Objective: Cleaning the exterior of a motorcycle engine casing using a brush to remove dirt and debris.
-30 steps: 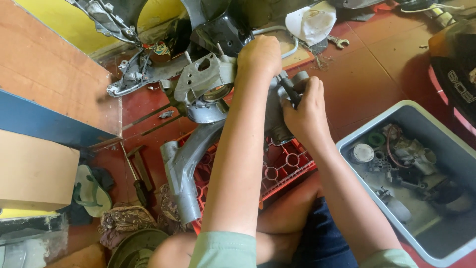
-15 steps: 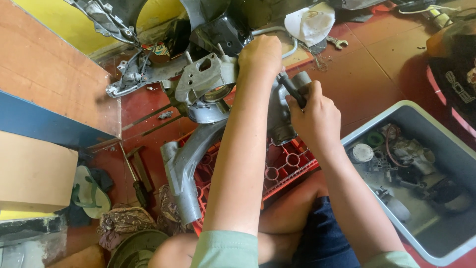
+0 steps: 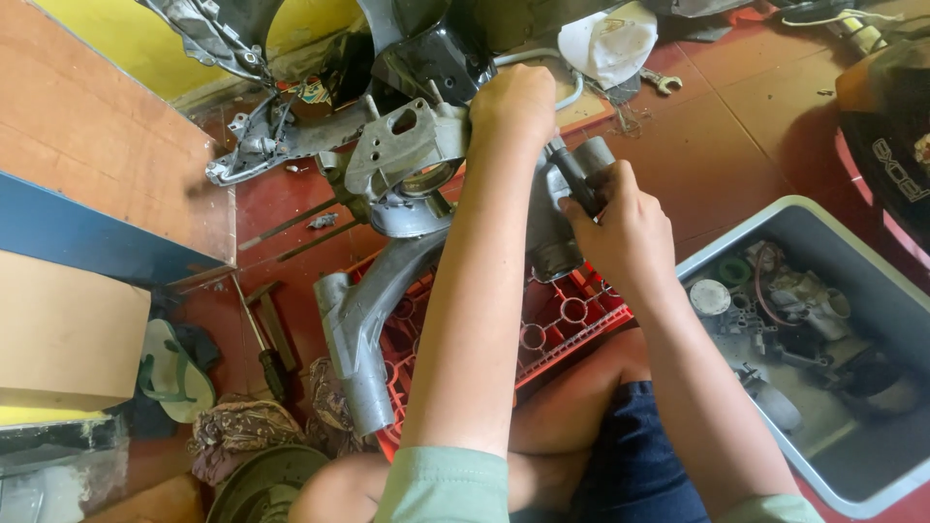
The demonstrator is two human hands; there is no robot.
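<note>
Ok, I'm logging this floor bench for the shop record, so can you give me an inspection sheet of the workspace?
Surface: red tiled floor, dusty, with a red plastic crate under the work.
Job's things: grey metal engine casing propped over the crate; dark cylindrical tool against it.
Clutter: grey tub of small parts, hammer, wrench, sandal, rag.
Grips: left hand closed on the casing's top; right hand closed around the tool.
Cables: a reddish loop in the tub; kind unclear.
Surroundings: wooden board, cardboard box, yellow wall.
</note>
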